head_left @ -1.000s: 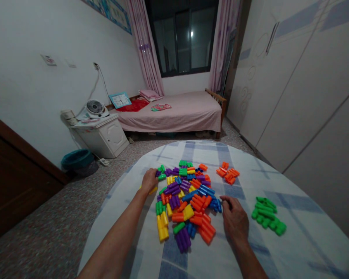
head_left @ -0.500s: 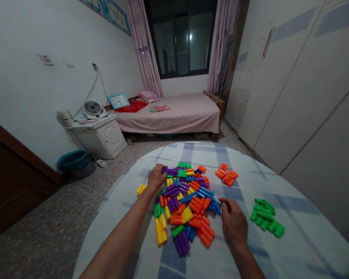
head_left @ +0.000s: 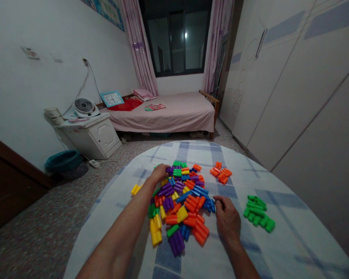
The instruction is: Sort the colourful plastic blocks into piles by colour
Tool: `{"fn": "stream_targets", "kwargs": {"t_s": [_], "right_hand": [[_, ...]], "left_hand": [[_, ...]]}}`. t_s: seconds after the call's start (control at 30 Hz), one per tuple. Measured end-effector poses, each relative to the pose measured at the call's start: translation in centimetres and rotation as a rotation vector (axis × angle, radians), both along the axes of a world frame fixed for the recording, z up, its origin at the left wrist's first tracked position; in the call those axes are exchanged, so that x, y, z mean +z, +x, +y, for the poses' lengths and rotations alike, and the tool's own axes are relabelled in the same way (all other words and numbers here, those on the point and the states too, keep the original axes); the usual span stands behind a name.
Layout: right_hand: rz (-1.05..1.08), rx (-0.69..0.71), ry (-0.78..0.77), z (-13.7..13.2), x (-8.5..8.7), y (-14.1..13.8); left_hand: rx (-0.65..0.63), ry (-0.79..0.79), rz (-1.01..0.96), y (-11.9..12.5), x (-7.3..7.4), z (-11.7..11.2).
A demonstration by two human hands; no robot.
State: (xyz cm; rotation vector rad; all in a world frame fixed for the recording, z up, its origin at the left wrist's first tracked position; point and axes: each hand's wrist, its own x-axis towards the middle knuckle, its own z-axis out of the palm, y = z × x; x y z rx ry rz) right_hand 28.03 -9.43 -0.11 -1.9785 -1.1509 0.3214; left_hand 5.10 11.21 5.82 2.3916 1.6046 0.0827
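Left hand curls downward over the far edge of a heaped pile of chunky, ribbed plastic interlocking blocks in orange, purple, blue, green and yellow. Its fingers arch over purple and green pieces, and the hand itself hides what lies beneath, so whether it grips a block or only presses on the pile cannot be told.

Right hand lies on the near right side of the pile, relaxed and partly open, with its fingers loosely curved. Its fingertips sit just beside a cluster of blue blocks, touching or nearly touching them, and no block is seen between finger and thumb.

The pile lies between the two hands on a rounded bench covered with a white cloth with a blue check. Left of the left hand, a pair of yellow blocks lies apart on the cloth. Beyond the right hand, a small heap of orange blocks sits at the far right, and a joined cluster of green blocks lies well to the right.
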Motion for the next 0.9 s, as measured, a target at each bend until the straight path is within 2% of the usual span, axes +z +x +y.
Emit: {"fn": "stream_targets", "kwargs": {"t_s": [0.27, 0.43, 0.53, 0.63, 0.73, 0.8, 0.9], "right_hand": [[0.014, -0.006, 0.003, 0.0, 0.1, 0.0], [0.021, -0.002, -0.003, 0.0, 0.3, -0.1], [0.028, -0.013, -0.025, 0.0, 0.4, -0.1], [0.020, -0.008, -0.019, 0.0, 0.5, -0.2], [0.010, 0.001, -0.007, -0.1, 0.4, -0.1], [0.006, 0.001, -0.011, -0.1, 0.3, -0.1], [0.006, 0.002, -0.014, 0.0, 0.1, -0.1]], "left_hand": [[0.013, 0.059, 0.030, 0.2, -0.5, -0.1], [0.035, 0.133, -0.042, -0.2, -1.5, -0.6], [0.060, 0.184, -0.116, -0.8, -1.4, -0.4], [0.096, 0.245, -0.193, -2.2, -0.6, -0.1], [0.181, 0.315, -0.198, -4.5, 0.3, 0.0], [0.263, 0.314, -0.106, -6.4, 0.5, -0.1], [0.363, 0.235, 0.087, -8.6, 0.0, -0.6]]}}
